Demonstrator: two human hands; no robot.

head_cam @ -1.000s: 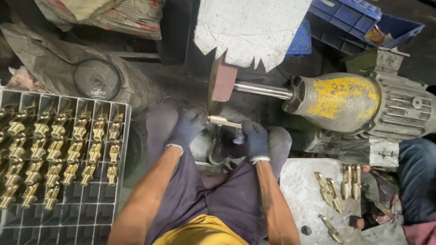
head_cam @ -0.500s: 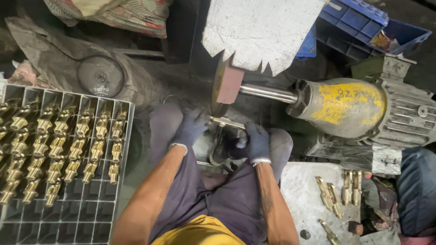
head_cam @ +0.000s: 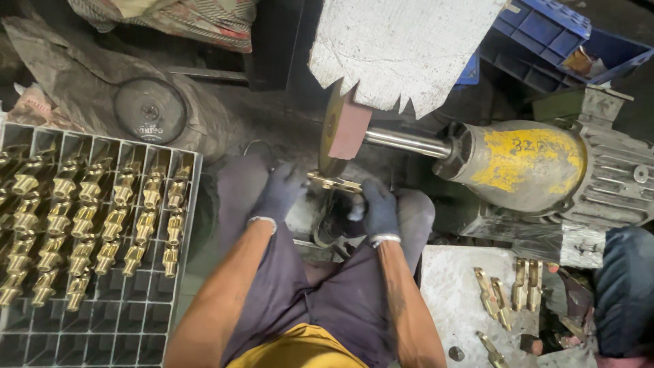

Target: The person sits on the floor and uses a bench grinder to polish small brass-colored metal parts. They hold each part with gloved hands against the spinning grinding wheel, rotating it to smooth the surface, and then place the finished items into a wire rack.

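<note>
Pretty tight spot here. Straight ahead the buffing wheel [head_cam: 338,129] and its steel shaft [head_cam: 407,143] block the way, with the yellow motor [head_cam: 521,163] walling off the right. A white jagged board [head_cam: 402,48] hangs over the wheel. The grid tray [head_cam: 146,320] of brass fittings [head_cam: 95,218] fills the left. The open lane is between the knees, plus bare slab [head_cam: 453,293] near the loose brass pieces [head_cam: 507,289].

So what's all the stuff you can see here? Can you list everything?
brass bar: one, gold, held against the wheel by both hands
buffing wheel: one, brownish, on a steel shaft
motor: one, yellow and grey, right
grid tray: one, grey, left
brass fittings: many, gold, in rows in the tray
brass pieces: several, gold, on the slab lower right
crate: one, blue, top right
left hand: grey-blue glove
right hand: grey-blue glove
</note>
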